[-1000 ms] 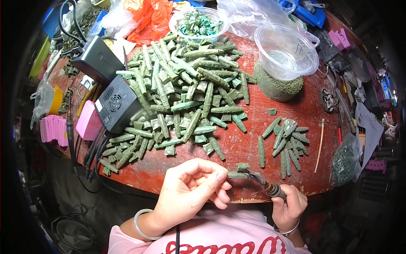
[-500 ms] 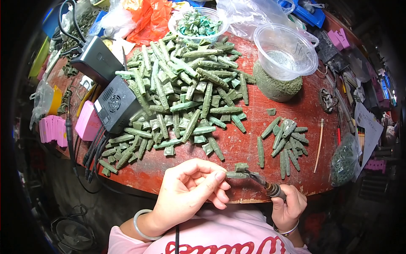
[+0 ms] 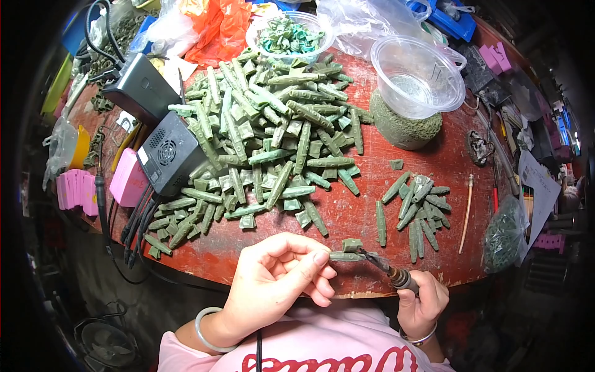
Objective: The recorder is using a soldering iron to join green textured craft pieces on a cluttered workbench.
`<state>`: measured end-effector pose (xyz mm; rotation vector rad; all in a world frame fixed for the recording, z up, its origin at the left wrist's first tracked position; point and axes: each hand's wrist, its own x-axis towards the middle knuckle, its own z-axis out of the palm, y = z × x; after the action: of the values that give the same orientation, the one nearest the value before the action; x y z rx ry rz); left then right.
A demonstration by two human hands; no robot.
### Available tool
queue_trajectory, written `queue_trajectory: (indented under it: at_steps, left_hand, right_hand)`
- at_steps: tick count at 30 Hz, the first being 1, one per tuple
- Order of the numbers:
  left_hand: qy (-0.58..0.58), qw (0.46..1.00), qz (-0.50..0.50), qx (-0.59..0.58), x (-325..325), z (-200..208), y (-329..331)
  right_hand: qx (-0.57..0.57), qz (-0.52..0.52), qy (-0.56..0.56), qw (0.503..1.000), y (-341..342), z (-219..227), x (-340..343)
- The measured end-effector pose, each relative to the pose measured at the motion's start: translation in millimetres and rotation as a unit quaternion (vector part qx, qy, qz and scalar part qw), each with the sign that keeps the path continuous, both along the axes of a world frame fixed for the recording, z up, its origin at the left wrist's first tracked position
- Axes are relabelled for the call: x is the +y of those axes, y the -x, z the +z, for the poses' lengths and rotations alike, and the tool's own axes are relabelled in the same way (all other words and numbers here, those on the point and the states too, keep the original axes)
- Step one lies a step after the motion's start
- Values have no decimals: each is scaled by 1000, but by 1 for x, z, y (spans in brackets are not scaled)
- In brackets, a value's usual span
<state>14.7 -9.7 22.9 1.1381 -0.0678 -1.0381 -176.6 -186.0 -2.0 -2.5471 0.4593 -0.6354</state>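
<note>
The slim green bar [image 3: 343, 256] in the left hand [image 3: 279, 277] looks waxy and matt; beyond this grip, the red wooden tabletop [image 3: 353, 214] is scuffed, and the round clear plastic tub [image 3: 396, 60] glossy.

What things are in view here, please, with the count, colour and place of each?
Piece: one, green, front centre
Tab: one, green, beside piece
Tool: one, dark and brown, front right
Large pile: uncountable, green, centre-left
Small pile: uncountable, green, right
Tubs: two, clear, far side
Block: one, green, beneath right tub
Boxes: two, dark, left
Cables: several, black, left
Slabs: several, pink, left and right
Stick: one, tan, right
Paper: one, white, right
Table: one, red, under piles
Edge clutter: too dim to count
Shirt: one, pink, bottom
Left hand: one, bare, holding piece
Right hand: one, bare, holding tool
</note>
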Motion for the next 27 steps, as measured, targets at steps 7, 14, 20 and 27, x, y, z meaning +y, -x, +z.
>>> queue_trajectory:
  at_steps: [7,14,20,27]
  left_hand:
    - [4,1000,1,6,1,0,0]
    - [0,1000,-9,-2,1,1,0]
    - [-3,1000,-9,-3,0,1,0]
    - [-3,1000,-5,1,0,1,-1]
  right_hand:
    - [4,-5,-7,1000,0,2,1]
    - [10,-4,1,1000,2,1,1]
    - [12,-3,-3,1000,-1,3,1]
    - [9,-3,-3,1000,-2,4,2]
